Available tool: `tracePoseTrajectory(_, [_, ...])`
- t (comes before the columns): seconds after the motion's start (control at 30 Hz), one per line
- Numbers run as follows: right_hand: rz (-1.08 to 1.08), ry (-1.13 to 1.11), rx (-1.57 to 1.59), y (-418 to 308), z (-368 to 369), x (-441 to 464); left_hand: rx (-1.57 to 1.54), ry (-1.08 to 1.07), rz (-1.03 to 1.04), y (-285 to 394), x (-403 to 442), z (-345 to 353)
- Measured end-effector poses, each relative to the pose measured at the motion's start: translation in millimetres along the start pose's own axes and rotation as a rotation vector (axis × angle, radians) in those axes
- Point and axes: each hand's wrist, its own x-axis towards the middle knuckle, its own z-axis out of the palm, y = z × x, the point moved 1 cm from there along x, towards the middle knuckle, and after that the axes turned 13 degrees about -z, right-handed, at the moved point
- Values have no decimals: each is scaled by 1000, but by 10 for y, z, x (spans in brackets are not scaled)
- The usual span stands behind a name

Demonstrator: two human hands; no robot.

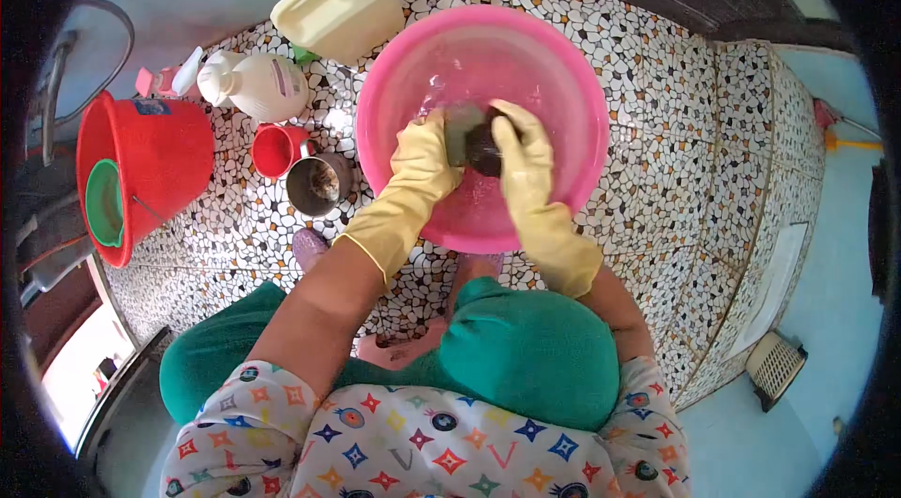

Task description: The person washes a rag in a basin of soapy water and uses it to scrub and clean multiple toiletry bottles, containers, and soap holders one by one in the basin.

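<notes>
Both hands wear yellow rubber gloves and are over a pink basin (pixel 372 127) on the patterned floor. My left hand (pixel 424 155) is closed on a dark greenish, flat-looking object (pixel 459 134), blurred by motion. In my right hand (pixel 524 146) is a dark, roundish scrubber-like object (pixel 483 149), pressed against or very near the greenish one; its details are blurred. Pinkish liquid shows in the basin around the hands.
A red bucket (pixel 174 155) with a green container (pixel 104 202) stands at the left. Nearby are a red cup (pixel 273 152), a metal mug (pixel 317 186), a white bottle (pixel 267 88) and a cream jug (pixel 338 10). A basket (pixel 776 365) is at the lower right.
</notes>
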Motion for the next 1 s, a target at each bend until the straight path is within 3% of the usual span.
tracePoseTrajectory(0.13, [-528,-547,-447,59,224,-46,-646,-173,-40,-426,313,655])
tracePoseTrajectory(0.17, [-481,-590,-685,68,228,-71,-202,98,284,-620,448,895])
tracePoseTrajectory(0.23, [-431,-575,-694,326,166,13,180,199,444,-634,425,871])
tracePoseTrajectory(0.3, [-342,-514,-658,434,74,85,25,-125,150,-173,111,289])
tracePoseTrajectory(0.4, [-253,-452,-711,605,-140,241,-146,-23,90,-73,38,255])
tracePoseTrajectory(0.47, [29,-441,-912,696,-325,220,-107,-64,123,-29,-14,158])
tracePoseTrajectory(0.5, [-119,-469,-967,711,-394,261,-123,-55,142,-26,-23,132])
tracePoseTrajectory(0.57, [88,-331,-745,810,-490,259,-82,-145,91,-8,-27,76])
tracePoseTrajectory(0.67, [36,-243,-690,1151,-594,233,-295,-42,69,-339,188,478])
tracePoseTrajectory(0.7, [33,-208,-577,1133,-567,194,-708,-392,-128,-311,179,332])
tracePoseTrajectory(0.73, [31,-175,-461,1112,-543,155,-722,-356,-135,-318,170,329])
tracePoseTrajectory(0.8, [60,-219,-649,1035,-552,122,-749,-282,-149,-286,82,287])
tracePoseTrajectory(0.87, [43,-193,-798,953,-535,78,-728,-376,-243,-200,28,151])
tracePoseTrajectory(0.93, [176,-150,-574,679,-509,175,-708,-494,-389,-205,86,116])
tracePoseTrajectory(1.0, [288,-86,-387,340,-412,260,-801,-393,-378,-237,51,232])
